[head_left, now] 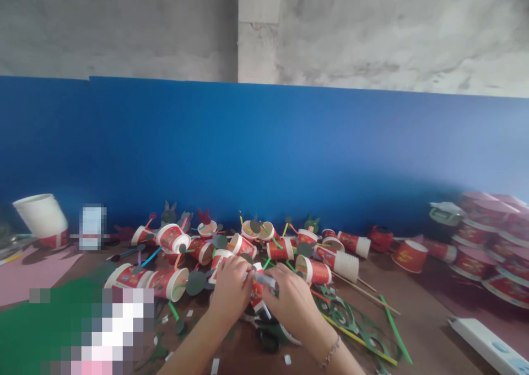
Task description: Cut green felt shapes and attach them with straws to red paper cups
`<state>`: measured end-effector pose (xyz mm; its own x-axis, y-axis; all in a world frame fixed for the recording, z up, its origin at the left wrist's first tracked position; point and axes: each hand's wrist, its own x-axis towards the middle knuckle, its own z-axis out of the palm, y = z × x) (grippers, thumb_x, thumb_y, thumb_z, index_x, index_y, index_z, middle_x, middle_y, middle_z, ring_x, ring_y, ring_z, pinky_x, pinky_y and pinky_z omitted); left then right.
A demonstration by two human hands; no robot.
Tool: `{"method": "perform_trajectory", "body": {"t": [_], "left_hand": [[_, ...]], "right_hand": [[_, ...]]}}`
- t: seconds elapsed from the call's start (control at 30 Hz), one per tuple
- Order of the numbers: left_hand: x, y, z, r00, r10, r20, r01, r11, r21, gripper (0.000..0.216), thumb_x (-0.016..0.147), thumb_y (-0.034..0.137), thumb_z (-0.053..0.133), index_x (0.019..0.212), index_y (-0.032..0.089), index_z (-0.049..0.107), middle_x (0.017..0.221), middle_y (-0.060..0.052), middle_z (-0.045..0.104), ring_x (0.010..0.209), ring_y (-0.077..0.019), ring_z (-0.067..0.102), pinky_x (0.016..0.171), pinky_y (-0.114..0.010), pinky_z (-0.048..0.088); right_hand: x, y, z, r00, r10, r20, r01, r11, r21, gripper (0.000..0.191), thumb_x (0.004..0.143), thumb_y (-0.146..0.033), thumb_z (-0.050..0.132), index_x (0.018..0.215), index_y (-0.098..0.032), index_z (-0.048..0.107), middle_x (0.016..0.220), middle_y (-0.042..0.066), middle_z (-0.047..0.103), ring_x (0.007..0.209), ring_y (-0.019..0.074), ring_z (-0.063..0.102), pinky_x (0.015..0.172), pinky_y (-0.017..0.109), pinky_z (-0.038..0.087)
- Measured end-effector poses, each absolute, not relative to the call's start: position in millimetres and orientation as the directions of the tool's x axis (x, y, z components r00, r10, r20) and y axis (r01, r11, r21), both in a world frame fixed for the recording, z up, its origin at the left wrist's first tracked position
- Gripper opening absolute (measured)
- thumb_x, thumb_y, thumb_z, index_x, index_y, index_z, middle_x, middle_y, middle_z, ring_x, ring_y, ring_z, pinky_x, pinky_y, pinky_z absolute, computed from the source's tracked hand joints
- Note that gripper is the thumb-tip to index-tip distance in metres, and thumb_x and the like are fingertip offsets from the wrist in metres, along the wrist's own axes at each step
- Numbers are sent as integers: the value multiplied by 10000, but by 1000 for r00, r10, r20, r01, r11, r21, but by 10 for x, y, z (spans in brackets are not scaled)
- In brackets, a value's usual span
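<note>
My left hand (pixel 230 291) and my right hand (pixel 291 302) meet low in the middle of the table, over a red and white paper cup (pixel 257 293) held between them. My left hand's fingers curl round the cup's side. My right hand pinches a small grey cylinder (pixel 265 279), perhaps a glue stick or marker, against the cup. A bracelet sits on my right wrist. Just beyond my hands lies a heap of red paper cups (pixel 243 247) with coloured straws and dark green paper shapes stuck on them.
Green paper offcuts and strips (pixel 359 326) lie right of my hands, with black scissors (pixel 264 336) below them. Stacked red cups (pixel 491 242) fill the far right, a white bucket (pixel 41 218) stands far left, green and pink sheets lie at left. A blue board (pixel 264 149) backs the table.
</note>
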<state>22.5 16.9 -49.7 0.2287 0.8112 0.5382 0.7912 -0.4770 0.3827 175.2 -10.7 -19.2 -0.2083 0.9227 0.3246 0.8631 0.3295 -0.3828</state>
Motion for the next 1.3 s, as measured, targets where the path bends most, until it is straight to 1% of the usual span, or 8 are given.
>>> {"method": "perform_trajectory", "body": {"t": [0.3,0.53,0.67,0.8,0.9,1.03,1.13,1.3], "left_hand": [[214,195,-522,235,815,530,770,-489,410,201,867,227,409,738,194,559,803,-33,618,846,-221,531,796,-381,356],[219,209,-553,223,848,480,775,-453,441,185,849,192,419,723,196,554,801,-40,624,859,-236,548,797,-394,374],[232,192,-561,248,844,476,773,-469,427,178,843,161,409,749,202,554,820,-42,617,867,-235,546,789,-388,381],[252,155,-522,327,826,460,760,-519,391,221,861,143,358,787,201,558,848,-48,599,883,-230,528,799,-391,387],[280,131,-490,371,813,449,747,-548,375,235,869,141,351,782,192,564,852,-54,602,854,-225,525,783,-388,392],[287,145,-508,307,834,459,747,-510,427,216,874,202,400,736,188,565,806,-52,608,840,-230,533,755,-370,399],[257,180,-568,216,851,478,763,-452,461,145,858,260,453,825,180,570,868,-65,613,875,-241,531,774,-374,403],[243,221,-701,146,900,411,833,-336,440,203,812,156,438,990,160,534,981,-89,609,946,-267,522,813,-402,388]], "right_hand": [[1821,-45,-197,-164,943,290,908,259,-328,175,807,-224,471,738,-177,624,767,29,611,700,149,579,600,234,332],[1952,147,-374,61,990,129,978,-34,-204,242,835,-200,429,875,-135,658,939,131,649,793,234,636,596,288,398],[1945,186,-468,55,989,137,982,-28,-186,242,833,-219,467,849,-122,687,929,164,654,920,296,601,678,332,430],[1870,157,-444,-117,942,315,885,243,-397,219,811,-177,495,929,-166,678,941,93,662,967,236,561,824,313,401],[1782,112,-401,-186,913,364,728,377,-573,204,773,-127,502,868,-185,671,881,46,675,872,194,581,794,275,408],[1729,81,-374,-143,911,388,711,367,-601,184,756,-112,486,727,-183,652,765,38,671,793,197,584,752,285,401],[1775,112,-381,-100,912,398,706,348,-618,165,748,-130,485,699,-176,636,729,39,663,748,191,586,717,280,411],[1908,215,-418,-11,932,361,621,290,-728,137,754,-188,481,729,-178,615,713,37,668,700,189,607,666,273,446]]}}
